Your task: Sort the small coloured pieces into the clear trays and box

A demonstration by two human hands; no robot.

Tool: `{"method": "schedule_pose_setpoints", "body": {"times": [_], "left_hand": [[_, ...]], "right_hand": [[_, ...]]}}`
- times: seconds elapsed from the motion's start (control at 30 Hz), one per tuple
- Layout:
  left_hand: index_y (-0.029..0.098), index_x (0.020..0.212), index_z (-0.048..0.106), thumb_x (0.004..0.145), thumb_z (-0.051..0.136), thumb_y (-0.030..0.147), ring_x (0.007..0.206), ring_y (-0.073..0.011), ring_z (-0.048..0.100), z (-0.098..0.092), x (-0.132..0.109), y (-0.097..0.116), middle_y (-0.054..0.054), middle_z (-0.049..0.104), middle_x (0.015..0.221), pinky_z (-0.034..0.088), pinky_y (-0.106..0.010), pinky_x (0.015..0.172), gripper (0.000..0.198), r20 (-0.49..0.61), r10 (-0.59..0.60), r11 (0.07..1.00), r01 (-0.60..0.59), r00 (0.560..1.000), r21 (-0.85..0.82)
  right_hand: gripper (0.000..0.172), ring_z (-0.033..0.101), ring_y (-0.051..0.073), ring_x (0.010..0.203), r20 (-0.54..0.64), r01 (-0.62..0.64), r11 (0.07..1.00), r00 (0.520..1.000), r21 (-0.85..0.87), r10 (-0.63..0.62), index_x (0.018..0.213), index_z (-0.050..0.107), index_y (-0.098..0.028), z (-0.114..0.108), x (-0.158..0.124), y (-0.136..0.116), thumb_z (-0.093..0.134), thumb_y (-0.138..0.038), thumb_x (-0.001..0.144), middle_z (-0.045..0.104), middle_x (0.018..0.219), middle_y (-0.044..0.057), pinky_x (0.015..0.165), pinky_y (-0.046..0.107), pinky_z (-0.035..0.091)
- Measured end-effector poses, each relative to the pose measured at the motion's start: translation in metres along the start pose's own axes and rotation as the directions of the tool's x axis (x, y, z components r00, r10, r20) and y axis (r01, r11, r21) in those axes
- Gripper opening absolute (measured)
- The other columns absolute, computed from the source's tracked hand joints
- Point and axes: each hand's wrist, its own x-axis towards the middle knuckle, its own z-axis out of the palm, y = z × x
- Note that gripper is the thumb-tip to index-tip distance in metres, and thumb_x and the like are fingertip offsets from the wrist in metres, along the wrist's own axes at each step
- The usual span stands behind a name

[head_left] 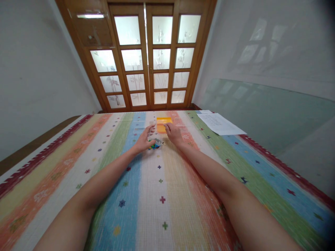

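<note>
Near the far part of the table, my left hand (146, 138) has its fingers apart beside a clear container and a small heap of blue, green and dark pieces (154, 146). Whether it touches the container is too small to tell. My right hand (173, 134) is closed, thumb and finger together, at the right edge of an orange tray (164, 120). What its fingertips hold, if anything, is too small to make out. The orange tray lies just beyond and between both hands.
A striped cloth (151, 209) covers the table. White paper sheets (220, 124) lie at the far right. Faint clear trays (139, 127) flank the orange one. Wooden doors with glass panes (161, 57) stand behind the table, and a pale wall is on each side.
</note>
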Motion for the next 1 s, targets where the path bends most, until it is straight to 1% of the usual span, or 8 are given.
{"method": "schedule_pose_setpoints", "body": {"times": [0.13, 0.27, 0.33, 0.43, 0.6, 0.7, 0.83, 1.0], "left_hand": [[0.027, 0.152, 0.049, 0.075, 0.065, 0.017, 0.125, -0.027, 0.058, -0.006, 0.002, -0.006, -0.013, 0.057, 0.142, 0.048, -0.051, 0.112, 0.08, 0.002, -0.07, 0.992, 0.07, 0.998, -0.101], [0.028, 0.149, 0.053, 0.069, 0.059, 0.014, 0.124, -0.0263, 0.059, -0.035, 0.007, -0.019, -0.009, 0.059, 0.138, 0.053, -0.047, 0.106, 0.081, -0.165, -0.187, 0.975, 0.162, 0.968, -0.154], [0.029, 0.15, 0.051, 0.068, 0.056, 0.015, 0.127, -0.0277, 0.059, -0.059, 0.008, -0.031, -0.009, 0.06, 0.138, 0.057, -0.043, 0.098, 0.083, -0.314, -0.253, 0.965, 0.216, 0.915, -0.146], [0.026, 0.151, 0.047, 0.066, 0.051, 0.013, 0.13, -0.0261, 0.058, -0.098, 0.003, -0.052, -0.009, 0.061, 0.138, 0.057, -0.039, 0.1, 0.086, -0.535, -0.322, 0.935, 0.352, 0.781, -0.048], [0.02, 0.155, 0.042, 0.069, 0.051, 0.015, 0.128, -0.0243, 0.061, -0.137, -0.015, -0.084, -0.011, 0.061, 0.142, 0.055, -0.038, 0.106, 0.087, -0.619, -0.443, 0.849, 0.525, 0.648, -0.058], [0.019, 0.158, 0.038, 0.072, 0.052, 0.017, 0.131, -0.0236, 0.061, -0.144, -0.021, -0.095, -0.011, 0.059, 0.148, 0.052, -0.038, 0.111, 0.087, -0.602, -0.464, 0.827, 0.562, 0.65, -0.03], [0.018, 0.157, 0.042, 0.074, 0.056, 0.018, 0.143, -0.0262, 0.052, -0.144, -0.025, -0.103, -0.011, 0.053, 0.157, 0.042, -0.043, 0.123, 0.084, -0.544, -0.447, 0.811, 0.578, 0.71, 0.088], [0.014, 0.143, 0.058, 0.075, 0.058, 0.017, 0.147, -0.0314, 0.046, -0.146, -0.031, -0.11, -0.015, 0.057, 0.151, 0.03, -0.049, 0.129, 0.068, -0.482, -0.404, 0.746, 0.585, 0.778, 0.318]], "right_hand": [[0.039, 0.067, 0.024, 0.09, 0.018, -0.012, 0.993, 1.0, 0.114, 0.01, 0.105, 0.072, -0.021, 0.002, 0.001, 0.005, 0.04, -0.044, 0.109, 0.075, 0.101, 0.01, 0.081, 0.032, 0.046], [0.036, 0.067, 0.025, 0.102, 0.01, -0.005, 0.987, 1.0, 0.161, 0.003, 0.113, 0.071, -0.021, -0.001, 0.001, 0.013, 0.042, -0.041, 0.106, 0.075, 0.113, 0.01, 0.088, 0.034, 0.048], [0.035, 0.067, 0.025, 0.099, 0.012, -0.037, 0.989, 0.999, 0.142, 0.035, 0.112, 0.071, -0.02, -0.003, 0.002, 0.018, 0.043, -0.039, 0.105, 0.075, 0.111, 0.011, 0.087, 0.035, 0.049], [0.033, 0.066, 0.024, 0.094, 0.027, -0.076, 0.991, 0.997, 0.113, 0.073, 0.11, 0.071, -0.018, -0.006, 0.002, 0.024, 0.044, -0.036, 0.104, 0.075, 0.107, 0.011, 0.083, 0.033, 0.048], [0.031, 0.065, 0.023, 0.092, 0.069, -0.102, 0.993, 0.993, 0.067, 0.097, 0.107, 0.071, -0.018, -0.005, 0.001, 0.029, 0.044, -0.033, 0.104, 0.074, 0.104, 0.01, 0.081, 0.032, 0.046], [0.029, 0.065, 0.022, 0.094, 0.099, -0.091, 0.994, 0.991, 0.057, 0.085, 0.106, 0.072, -0.018, -0.004, 0.0, 0.027, 0.046, -0.031, 0.104, 0.074, 0.105, 0.009, 0.083, 0.031, 0.046], [0.028, 0.064, 0.021, 0.092, 0.144, -0.091, 0.995, 0.986, 0.04, 0.084, 0.104, 0.073, -0.018, -0.004, -0.001, 0.022, 0.048, -0.03, 0.104, 0.074, 0.104, 0.009, 0.082, 0.031, 0.045], [0.027, 0.063, 0.021, 0.091, 0.177, -0.062, 0.998, 0.982, 0.022, 0.057, 0.1, 0.073, -0.017, -0.004, -0.002, 0.022, 0.049, -0.028, 0.103, 0.074, 0.102, 0.009, 0.08, 0.03, 0.044]]}}
